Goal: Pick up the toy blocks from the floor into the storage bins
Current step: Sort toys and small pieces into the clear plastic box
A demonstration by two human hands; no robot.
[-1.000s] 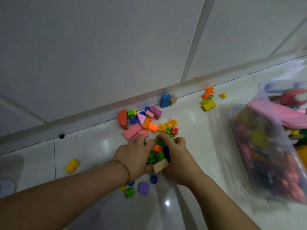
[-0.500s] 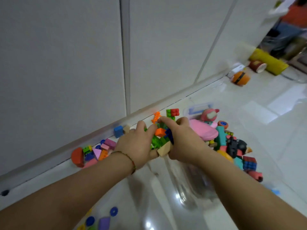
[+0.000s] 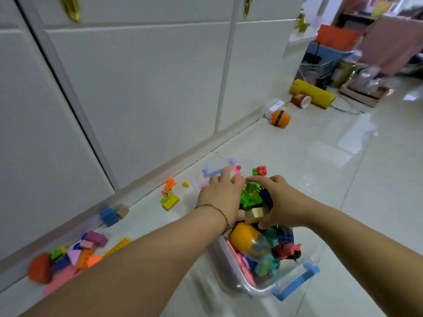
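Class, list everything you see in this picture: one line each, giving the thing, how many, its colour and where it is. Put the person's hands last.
Storage bin: one, clear with blue handles, on floor, full of toys.
Handful of blocks: several, mostly green, held above bin.
Loose blocks: many, mixed colours, floor by cabinet, left.
Blue block: one, beside a tan block.
Yellow block: one, floor left of bin.
Paper cup: one, red, lying far right.
Yellow tube: one, behind cup.
Cabinet doors: white, behind.
Left hand, right hand: cupping blocks.
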